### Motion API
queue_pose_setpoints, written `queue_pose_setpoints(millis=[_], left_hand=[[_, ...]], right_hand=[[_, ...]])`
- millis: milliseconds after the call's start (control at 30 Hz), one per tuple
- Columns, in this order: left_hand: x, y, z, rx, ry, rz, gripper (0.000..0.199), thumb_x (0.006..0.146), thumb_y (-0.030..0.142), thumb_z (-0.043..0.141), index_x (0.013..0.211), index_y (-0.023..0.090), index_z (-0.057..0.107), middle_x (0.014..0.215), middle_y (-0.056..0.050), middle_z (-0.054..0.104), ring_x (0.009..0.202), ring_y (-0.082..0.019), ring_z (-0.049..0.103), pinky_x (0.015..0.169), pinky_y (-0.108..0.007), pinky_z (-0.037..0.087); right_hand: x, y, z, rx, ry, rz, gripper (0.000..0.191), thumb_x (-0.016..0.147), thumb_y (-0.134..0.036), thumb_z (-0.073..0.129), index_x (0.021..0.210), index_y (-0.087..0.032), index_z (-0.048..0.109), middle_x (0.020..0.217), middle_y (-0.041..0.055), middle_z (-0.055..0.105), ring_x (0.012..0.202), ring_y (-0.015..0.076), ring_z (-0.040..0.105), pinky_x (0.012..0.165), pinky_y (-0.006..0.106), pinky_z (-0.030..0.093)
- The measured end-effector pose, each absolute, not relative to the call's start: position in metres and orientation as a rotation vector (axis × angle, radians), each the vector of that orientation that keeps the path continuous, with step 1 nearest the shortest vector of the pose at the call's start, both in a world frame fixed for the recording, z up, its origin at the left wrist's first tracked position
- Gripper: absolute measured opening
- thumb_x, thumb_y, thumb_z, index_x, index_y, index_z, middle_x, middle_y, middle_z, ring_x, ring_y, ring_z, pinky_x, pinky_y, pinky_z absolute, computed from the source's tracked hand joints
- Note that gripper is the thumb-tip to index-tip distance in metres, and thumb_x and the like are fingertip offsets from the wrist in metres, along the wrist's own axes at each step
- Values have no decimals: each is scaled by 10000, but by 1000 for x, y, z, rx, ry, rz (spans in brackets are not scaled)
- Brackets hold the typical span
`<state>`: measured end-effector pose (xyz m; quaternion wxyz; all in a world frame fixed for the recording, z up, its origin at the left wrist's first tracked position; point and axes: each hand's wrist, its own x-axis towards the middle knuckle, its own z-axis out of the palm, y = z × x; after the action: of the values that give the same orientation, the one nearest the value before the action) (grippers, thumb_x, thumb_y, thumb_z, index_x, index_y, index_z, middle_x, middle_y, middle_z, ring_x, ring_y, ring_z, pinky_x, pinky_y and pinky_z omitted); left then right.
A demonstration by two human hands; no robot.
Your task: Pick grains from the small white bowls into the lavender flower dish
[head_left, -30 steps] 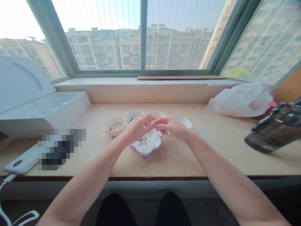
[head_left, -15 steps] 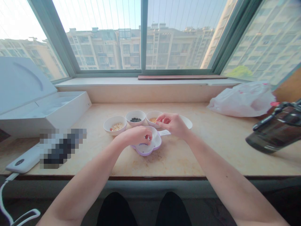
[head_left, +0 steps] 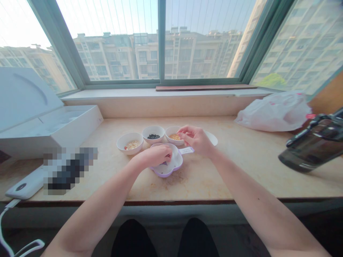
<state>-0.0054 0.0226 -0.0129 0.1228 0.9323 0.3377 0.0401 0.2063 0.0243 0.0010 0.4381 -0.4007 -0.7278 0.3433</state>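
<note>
Fingers bent together, my left hand (head_left: 158, 155) reaches down into a purple-rimmed, scalloped dish (head_left: 167, 173); what its fingertips hold, if anything, is hidden. My right hand (head_left: 197, 140) is pinched at the right rim of a white bowl of yellow kernels (head_left: 174, 137); anything between finger and thumb is too small to make out. Left of that bowl stand a white bowl with black beans (head_left: 153, 136) and another with pale, flat pieces (head_left: 132, 145). A white handle-like strip with print (head_left: 187, 150) lies beside the dish, under my right hand. Part of a white plate (head_left: 212, 138) shows behind that hand.
An open white box (head_left: 77, 123) stands at the left, with a white power bank (head_left: 25, 186) and its cable before it. At the right are a white plastic bag (head_left: 273, 112) and a dark, see-through jug (head_left: 308, 150). The counter ends just before my knees.
My right hand has lifted slightly from the yellow kernels, showing more of them. My left fingers have curled further in over the dish. The whole view has shifted a little.
</note>
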Motion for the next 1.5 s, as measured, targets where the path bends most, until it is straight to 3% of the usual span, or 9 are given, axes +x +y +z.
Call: queue_pose_setpoints(millis=[300, 433, 633, 767, 900, 1067, 1300, 1433, 1500], left_hand=[[-6, 21, -13, 2789, 1037, 49, 222, 897, 202, 586, 685, 158, 635, 861, -64, 666, 787, -169, 596, 754, -293, 456], [-7, 23, -18, 2898, 980, 32, 237, 921, 189, 536, 694, 175, 605, 838, -73, 645, 864, -199, 595, 776, -305, 453], [-7, 21, -11, 2622, 975, 376, 235, 1008, 270, 405, 816, 193, 516, 917, -50, 600, 849, -174, 555, 789, -309, 431], [-4, 17, -2, 2344, 1071, 561, 239, 1008, 315, 372, 812, 215, 465, 809, -11, 532, 773, -174, 507, 722, -317, 392], [-1, 13, 2, 2090, 1064, 627, 250, 1008, 329, 374, 785, 222, 412, 681, 29, 416, 613, -141, 393, 601, -301, 319], [-2, 10, 2, 1841, 942, 685, 346, 1027, 384, 376, 729, 207, 377, 641, 42, 362, 551, -103, 283, 549, -280, 246], [-4, 12, 4, 1503, 726, 780, 357, 990, 453, 510, 768, 179, 453, 713, 28, 381, 606, -90, 341, 572, -230, 293], [2, 10, 4, 1327, 609, 815, 392, 935, 465, 623, 741, 169, 455, 723, 31, 364, 615, -80, 348, 568, -214, 291], [6, 9, 3, 1259, 585, 838, 405, 900, 461, 679, 732, 169, 453, 718, 36, 359, 607, -76, 344, 555, -210, 284]], right_hand=[[211, 26, 3, -787, -1615, 1392, 356, 849, -542, 700, 914, -194, 669, 741, -4, 633, 538, 91, 491, 509, 245, 366], [210, 23, 4, -774, -1583, 1461, 365, 836, -546, 706, 877, -185, 672, 698, -7, 611, 522, 89, 468, 500, 239, 346], [221, 37, 7, -1044, -1628, 901, 261, 814, -438, 692, 807, -177, 696, 690, 7, 634, 557, 111, 496, 538, 258, 388], [233, 48, 4, -1500, -1733, 263, 130, 792, -292, 669, 783, -179, 733, 783, 60, 719, 697, 182, 618, 679, 309, 453], [244, 51, 4, -1800, -1731, 0, 141, 794, -237, 635, 835, -195, 762, 840, 82, 755, 804, 243, 676, 701, 327, 460], [251, 50, 11, -1882, -1639, -106, 173, 799, -239, 620, 878, -210, 771, 883, 81, 770, 841, 256, 698, 687, 328, 460], [258, 54, 9, -2013, -1717, 18, 141, 766, -262, 680, 861, -207, 770, 908, 87, 773, 862, 276, 694, 687, 345, 463], [240, 46, 8, -1637, -1735, 148, 183, 841, -321, 638, 858, -182, 756, 858, 85, 752, 782, 223, 668, 726, 340, 483], [226, 38, 8, -1294, -1775, 416, 254, 863, -405, 644, 887, -175, 747, 871, 76, 746, 731, 184, 649, 691, 313, 490]])
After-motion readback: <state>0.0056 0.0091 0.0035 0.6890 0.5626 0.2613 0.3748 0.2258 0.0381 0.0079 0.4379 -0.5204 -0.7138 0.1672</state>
